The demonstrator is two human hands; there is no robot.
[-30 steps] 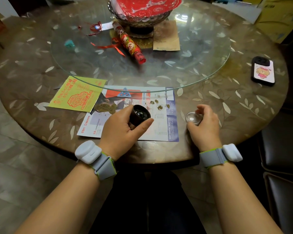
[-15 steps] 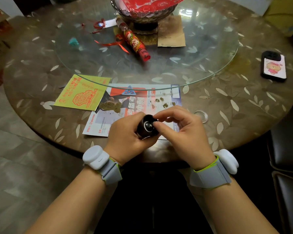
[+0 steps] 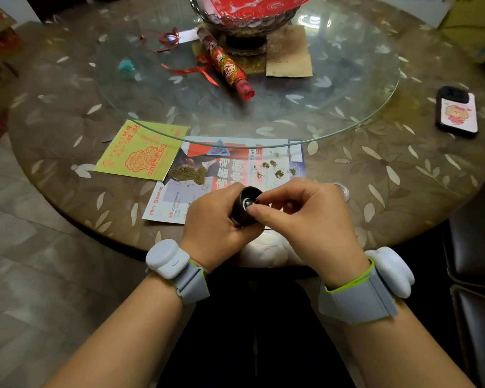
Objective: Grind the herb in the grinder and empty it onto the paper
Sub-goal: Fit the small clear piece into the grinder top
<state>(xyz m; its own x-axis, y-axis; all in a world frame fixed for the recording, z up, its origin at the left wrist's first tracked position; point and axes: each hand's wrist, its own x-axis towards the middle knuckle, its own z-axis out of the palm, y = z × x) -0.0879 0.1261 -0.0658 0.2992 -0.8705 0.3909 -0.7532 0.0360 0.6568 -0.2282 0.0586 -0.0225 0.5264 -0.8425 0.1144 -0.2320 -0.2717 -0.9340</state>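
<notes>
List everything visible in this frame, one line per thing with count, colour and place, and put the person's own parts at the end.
grinder: 1, black, held above the near table edge
printed paper: 1, white, red and blue, on the table ahead of the hands
ground herb: 1 pile plus small clumps, green-brown, on the printed paper
clear lid: 1, transparent, on the table right of the hands
yellow leaflet: 1, yellow and red, left of the printed paper
glass turntable: 1, clear, table centre
bowl: 1, glass with red inside, on the turntable
red tube: 1, on the turntable
brown paper: 1, beside the bowl
phone: 1, black with pink case, far right
left hand: grips the grinder
right hand: fingertips at the grinder's open top
</notes>
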